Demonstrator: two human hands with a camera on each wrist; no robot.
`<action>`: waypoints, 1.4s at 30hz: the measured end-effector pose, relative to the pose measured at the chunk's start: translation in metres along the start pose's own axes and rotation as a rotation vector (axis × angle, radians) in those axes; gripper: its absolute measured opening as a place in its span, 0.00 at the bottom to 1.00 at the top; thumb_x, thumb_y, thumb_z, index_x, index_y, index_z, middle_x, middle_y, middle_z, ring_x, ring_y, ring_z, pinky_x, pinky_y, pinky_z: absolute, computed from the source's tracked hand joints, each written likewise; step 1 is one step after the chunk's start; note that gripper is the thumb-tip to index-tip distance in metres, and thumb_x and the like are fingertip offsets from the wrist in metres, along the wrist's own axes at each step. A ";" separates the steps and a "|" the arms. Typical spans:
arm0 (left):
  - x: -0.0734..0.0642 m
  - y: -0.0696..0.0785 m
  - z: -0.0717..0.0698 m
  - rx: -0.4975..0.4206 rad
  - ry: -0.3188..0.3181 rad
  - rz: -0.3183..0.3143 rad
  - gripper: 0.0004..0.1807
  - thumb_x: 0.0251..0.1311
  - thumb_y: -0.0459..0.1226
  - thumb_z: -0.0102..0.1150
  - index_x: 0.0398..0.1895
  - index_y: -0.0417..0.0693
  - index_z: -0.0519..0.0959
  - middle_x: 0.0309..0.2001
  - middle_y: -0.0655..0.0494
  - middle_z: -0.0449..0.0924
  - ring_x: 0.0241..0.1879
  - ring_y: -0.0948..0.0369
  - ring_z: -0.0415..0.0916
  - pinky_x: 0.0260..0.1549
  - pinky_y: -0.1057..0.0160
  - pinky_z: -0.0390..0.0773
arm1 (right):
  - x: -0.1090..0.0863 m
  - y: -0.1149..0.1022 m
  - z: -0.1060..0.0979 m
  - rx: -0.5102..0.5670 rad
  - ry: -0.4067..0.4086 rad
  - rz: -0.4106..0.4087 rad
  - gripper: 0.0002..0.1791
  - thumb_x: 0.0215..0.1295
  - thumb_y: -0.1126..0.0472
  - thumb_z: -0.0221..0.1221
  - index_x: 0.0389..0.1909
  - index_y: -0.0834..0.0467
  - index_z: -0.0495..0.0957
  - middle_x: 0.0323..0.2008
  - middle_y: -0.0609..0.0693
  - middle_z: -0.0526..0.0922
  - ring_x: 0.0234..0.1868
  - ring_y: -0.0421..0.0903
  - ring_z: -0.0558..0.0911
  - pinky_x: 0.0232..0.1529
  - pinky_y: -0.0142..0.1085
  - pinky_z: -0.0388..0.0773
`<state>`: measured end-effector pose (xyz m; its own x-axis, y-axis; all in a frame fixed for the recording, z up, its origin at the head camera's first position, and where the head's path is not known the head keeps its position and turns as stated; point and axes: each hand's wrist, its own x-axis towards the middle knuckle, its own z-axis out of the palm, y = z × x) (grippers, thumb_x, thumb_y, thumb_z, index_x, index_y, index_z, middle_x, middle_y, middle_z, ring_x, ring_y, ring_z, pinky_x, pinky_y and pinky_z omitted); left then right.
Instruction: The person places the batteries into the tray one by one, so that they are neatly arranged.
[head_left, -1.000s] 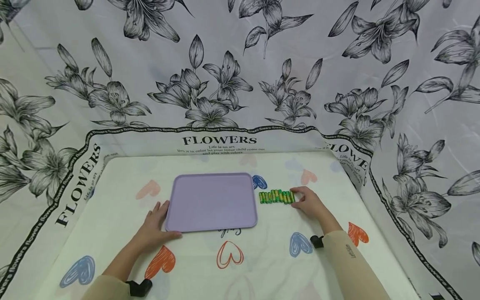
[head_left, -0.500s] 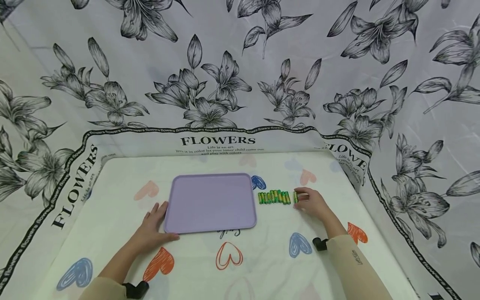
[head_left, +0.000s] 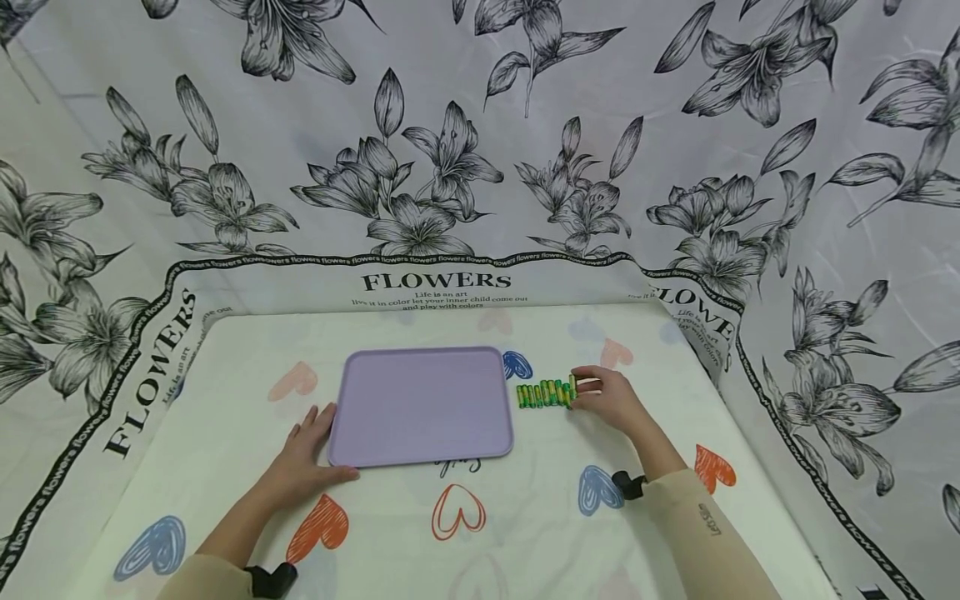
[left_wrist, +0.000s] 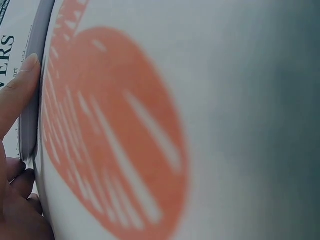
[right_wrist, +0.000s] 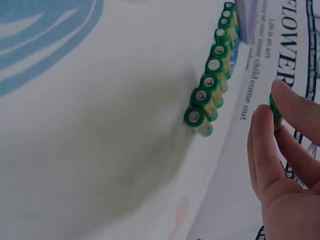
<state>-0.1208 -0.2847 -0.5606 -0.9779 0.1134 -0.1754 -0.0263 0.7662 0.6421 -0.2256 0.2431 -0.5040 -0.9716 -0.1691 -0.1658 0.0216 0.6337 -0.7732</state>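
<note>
My right hand (head_left: 613,402) pinches a green and yellow battery (right_wrist: 275,114) between thumb and fingertips. In the right wrist view it is raised off the cloth, apart from the row. A row of several like batteries (right_wrist: 214,65) lies side by side just right of the purple tray (head_left: 423,408). From the head, the held battery overlaps the row's right end. My left hand (head_left: 300,462) rests at the tray's near left corner, thumb along the front edge and fingers along the left side. In the left wrist view, the thumb (left_wrist: 22,85) touches the tray's rim.
The table wears a white cloth (head_left: 525,517) printed with hearts. A white curtain with black flower drawings (head_left: 442,183) hangs behind and along both sides. Black straps with small boxes (head_left: 273,579) sit at both wrists.
My right hand pulled the end battery rightward away from the row, then lifted it and came back left. The left hand stays at the tray corner.
</note>
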 end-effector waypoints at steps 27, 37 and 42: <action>0.000 -0.001 -0.001 -0.028 0.011 0.047 0.70 0.44 0.61 0.76 0.82 0.49 0.43 0.81 0.34 0.36 0.76 0.27 0.31 0.67 0.21 0.40 | 0.010 -0.075 0.061 0.162 -0.009 -0.103 0.32 0.56 0.66 0.73 0.64 0.57 0.77 0.49 0.52 0.86 0.52 0.50 0.84 0.43 0.39 0.88; 0.001 -0.005 0.000 -0.042 0.023 0.070 0.70 0.43 0.60 0.77 0.82 0.46 0.44 0.81 0.34 0.39 0.78 0.31 0.30 0.69 0.23 0.38 | 0.016 -0.098 0.088 0.139 -0.061 -0.146 0.31 0.55 0.64 0.74 0.62 0.56 0.79 0.47 0.49 0.86 0.50 0.47 0.85 0.45 0.40 0.86; 0.002 -0.008 0.001 -0.041 0.030 0.079 0.70 0.43 0.60 0.77 0.82 0.46 0.44 0.80 0.34 0.39 0.78 0.31 0.30 0.69 0.23 0.38 | 0.019 -0.107 0.102 0.144 -0.075 -0.169 0.30 0.53 0.65 0.75 0.60 0.56 0.79 0.50 0.50 0.85 0.50 0.48 0.85 0.46 0.41 0.86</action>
<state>-0.1223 -0.2898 -0.5671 -0.9830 0.1531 -0.1014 0.0432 0.7293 0.6828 -0.2223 0.0948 -0.4865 -0.9442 -0.3223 -0.0676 -0.1008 0.4783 -0.8724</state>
